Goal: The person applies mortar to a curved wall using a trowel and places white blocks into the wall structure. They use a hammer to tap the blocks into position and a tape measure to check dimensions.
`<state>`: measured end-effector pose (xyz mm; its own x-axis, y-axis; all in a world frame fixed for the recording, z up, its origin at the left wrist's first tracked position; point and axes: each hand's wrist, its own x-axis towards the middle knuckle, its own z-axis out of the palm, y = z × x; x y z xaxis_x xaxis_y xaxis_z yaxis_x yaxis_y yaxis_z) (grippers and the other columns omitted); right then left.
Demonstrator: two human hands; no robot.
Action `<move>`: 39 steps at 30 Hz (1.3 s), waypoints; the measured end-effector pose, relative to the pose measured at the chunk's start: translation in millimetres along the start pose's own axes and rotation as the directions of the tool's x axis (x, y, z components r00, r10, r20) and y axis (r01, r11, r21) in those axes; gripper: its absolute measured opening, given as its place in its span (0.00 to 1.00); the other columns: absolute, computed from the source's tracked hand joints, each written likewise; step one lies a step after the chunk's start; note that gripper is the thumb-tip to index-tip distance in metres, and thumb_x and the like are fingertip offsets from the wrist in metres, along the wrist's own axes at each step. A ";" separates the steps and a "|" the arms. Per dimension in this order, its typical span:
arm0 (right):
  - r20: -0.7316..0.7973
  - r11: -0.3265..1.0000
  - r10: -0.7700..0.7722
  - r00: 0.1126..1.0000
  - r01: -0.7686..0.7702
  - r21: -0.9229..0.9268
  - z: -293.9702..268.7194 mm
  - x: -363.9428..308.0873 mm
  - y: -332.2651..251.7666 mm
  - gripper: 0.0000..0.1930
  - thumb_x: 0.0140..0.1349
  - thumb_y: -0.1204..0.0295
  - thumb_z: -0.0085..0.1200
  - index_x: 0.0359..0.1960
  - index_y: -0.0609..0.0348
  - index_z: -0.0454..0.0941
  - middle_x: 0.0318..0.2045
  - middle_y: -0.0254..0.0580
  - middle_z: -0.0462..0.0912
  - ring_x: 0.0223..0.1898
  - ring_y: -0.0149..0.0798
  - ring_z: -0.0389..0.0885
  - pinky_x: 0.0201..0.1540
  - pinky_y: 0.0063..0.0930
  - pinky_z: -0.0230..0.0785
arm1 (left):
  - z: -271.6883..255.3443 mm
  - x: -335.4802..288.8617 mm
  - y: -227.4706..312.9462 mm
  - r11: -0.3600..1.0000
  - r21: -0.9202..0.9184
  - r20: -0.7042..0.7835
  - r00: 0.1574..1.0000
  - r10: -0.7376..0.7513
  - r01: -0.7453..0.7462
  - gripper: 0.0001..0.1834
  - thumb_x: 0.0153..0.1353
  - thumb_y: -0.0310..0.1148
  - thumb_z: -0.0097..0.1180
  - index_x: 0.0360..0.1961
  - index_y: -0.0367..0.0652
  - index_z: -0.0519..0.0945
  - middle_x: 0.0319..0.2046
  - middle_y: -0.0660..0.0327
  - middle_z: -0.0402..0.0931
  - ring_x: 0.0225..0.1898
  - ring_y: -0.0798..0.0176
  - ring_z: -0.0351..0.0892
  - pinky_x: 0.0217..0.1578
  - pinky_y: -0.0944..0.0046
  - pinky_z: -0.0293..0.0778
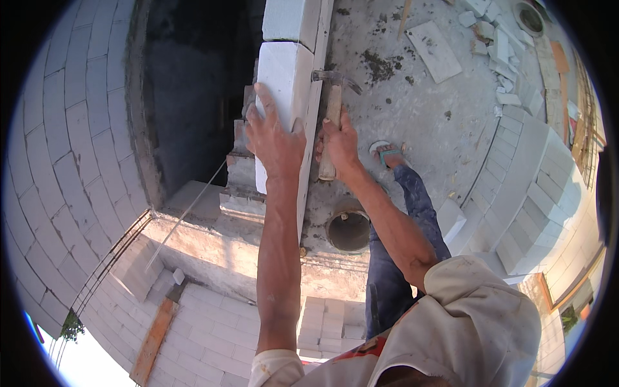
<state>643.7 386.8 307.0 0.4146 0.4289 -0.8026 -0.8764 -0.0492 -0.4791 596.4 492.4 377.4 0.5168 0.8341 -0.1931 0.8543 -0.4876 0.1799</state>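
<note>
A white building block (282,68) lies lengthwise on top of a narrow wall, end to end with another white block (290,19) at its far side. My left hand (276,142) rests on the near part of the first block, fingers spread, thumb toward its right edge. Wrapped round the wooden handle of a claw hammer (333,100) is my right hand (340,147), just right of the wall. The hammer's metal head points away from me, close beside the block's right side; whether it touches the wall strip cannot be told.
Left of the wall a dark opening (200,84) drops away beside stepped brickwork (242,171). On the right lie a grey floor with a flat slab (433,51), broken block pieces (503,58) and stacked blocks (516,187). A round hole (349,231) is near my leg.
</note>
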 end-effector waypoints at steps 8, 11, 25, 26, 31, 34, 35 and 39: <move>0.022 0.999 -0.043 0.999 0.043 -0.032 -10.7 -14.4 2.6 0.33 0.75 0.73 0.46 0.79 0.46 0.51 0.29 0.37 0.72 0.18 0.31 0.73 0.16 0.31 0.71 | 8.9 -0.1 -10.9 0.995 0.011 -0.103 0.989 0.104 -0.103 0.62 0.51 0.36 0.75 0.83 0.51 0.50 0.65 0.38 0.65 0.56 0.33 0.75 0.51 0.35 0.76; -0.032 1.000 -0.021 0.999 0.022 0.017 -5.5 -23.5 14.5 0.33 0.75 0.73 0.46 0.79 0.45 0.50 0.28 0.36 0.72 0.18 0.31 0.73 0.16 0.31 0.71 | 6.3 2.0 -7.0 0.993 -0.003 -0.095 0.988 0.121 -0.121 0.61 0.50 0.36 0.76 0.82 0.48 0.51 0.64 0.38 0.66 0.55 0.34 0.76 0.51 0.35 0.77; 0.013 0.990 0.038 0.999 -0.036 -0.135 -26.0 -62.6 43.7 0.38 0.75 0.73 0.49 0.81 0.49 0.42 0.28 0.37 0.74 0.20 0.31 0.77 0.18 0.33 0.73 | 4.8 1.0 -9.3 0.995 -0.063 -0.037 0.996 0.077 -0.079 0.59 0.54 0.37 0.73 0.83 0.52 0.51 0.67 0.35 0.62 0.63 0.31 0.72 0.58 0.35 0.75; 0.012 0.970 0.002 1.000 0.001 -0.245 -37.8 -67.6 49.2 0.37 0.75 0.72 0.50 0.80 0.52 0.45 0.28 0.37 0.76 0.21 0.31 0.78 0.19 0.33 0.73 | 4.5 2.0 -8.5 0.995 -0.056 -0.033 0.997 0.075 -0.077 0.59 0.54 0.37 0.73 0.83 0.52 0.50 0.67 0.35 0.62 0.63 0.31 0.72 0.58 0.34 0.75; 0.075 0.767 -0.002 0.997 0.050 -0.640 -102.0 -101.9 64.6 0.27 0.73 0.69 0.54 0.69 0.59 0.57 0.26 0.43 0.81 0.23 0.34 0.83 0.22 0.33 0.75 | 7.7 1.3 -10.8 0.996 -0.020 -0.044 0.995 0.091 -0.092 0.60 0.55 0.38 0.73 0.83 0.51 0.49 0.68 0.36 0.61 0.63 0.31 0.72 0.56 0.34 0.75; 0.151 0.561 0.202 0.968 0.012 -0.828 -121.4 -122.3 51.5 0.25 0.73 0.67 0.54 0.66 0.58 0.60 0.31 0.49 0.83 0.27 0.41 0.86 0.25 0.39 0.77 | 10.0 -0.1 -14.1 0.994 -0.014 -0.076 0.991 0.109 -0.111 0.61 0.53 0.37 0.74 0.83 0.50 0.49 0.66 0.37 0.62 0.60 0.31 0.73 0.52 0.33 0.75; 0.244 0.431 0.132 0.961 0.166 -0.887 -146.4 -119.5 82.5 0.26 0.73 0.66 0.54 0.67 0.57 0.60 0.34 0.51 0.84 0.29 0.44 0.87 0.27 0.41 0.78 | 10.4 0.7 -13.3 0.993 -0.015 -0.092 0.989 0.118 -0.120 0.61 0.52 0.36 0.75 0.83 0.50 0.49 0.65 0.37 0.63 0.59 0.31 0.73 0.49 0.32 0.75; 0.594 -0.020 0.213 0.776 0.611 -0.791 -156.6 -127.0 98.3 0.31 0.69 0.67 0.55 0.73 0.51 0.61 0.44 0.54 0.85 0.39 0.53 0.88 0.34 0.48 0.79 | 11.2 0.5 -13.4 0.994 0.012 -0.081 0.991 0.108 -0.107 0.60 0.53 0.38 0.74 0.83 0.50 0.49 0.65 0.37 0.63 0.58 0.32 0.74 0.52 0.32 0.75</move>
<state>543.2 186.2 306.1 -0.0103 0.8581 -0.5134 0.4644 -0.4506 -0.7624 585.9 496.5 364.1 0.5997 0.7947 -0.0937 0.7946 -0.5774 0.1879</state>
